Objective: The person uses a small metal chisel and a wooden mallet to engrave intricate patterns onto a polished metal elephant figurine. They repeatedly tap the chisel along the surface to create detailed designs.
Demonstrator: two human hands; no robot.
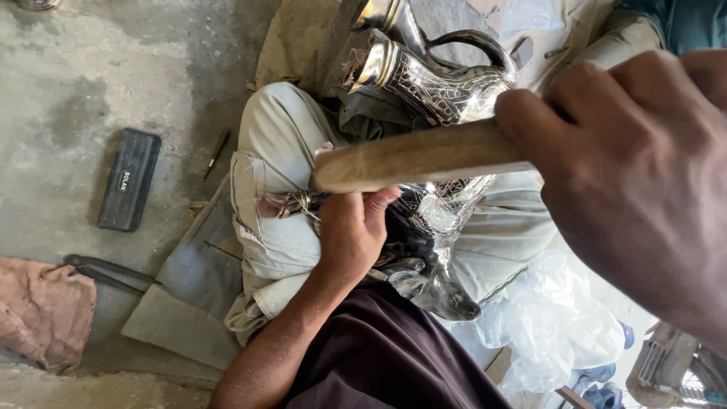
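An engraved silver metal pot (435,91) with a curved handle and spout lies across my lap, on light trousers (276,151). My left hand (352,231) is closed against the pot's side, and a small metal tool (284,203) pokes out of the fist to the left. My right hand (640,178) is close to the camera at the right. It grips a thick wooden stick (413,157), held level above the pot and over my left hand. The stick and my left hand hide the pot's middle.
On the concrete floor to the left lie a black flat case (129,179), dark metal shears (106,271) and a pinkish cloth (42,310). A thin tool (217,151) lies near my knee. Clear plastic sheeting (553,322) and blue sandals (606,382) are at lower right.
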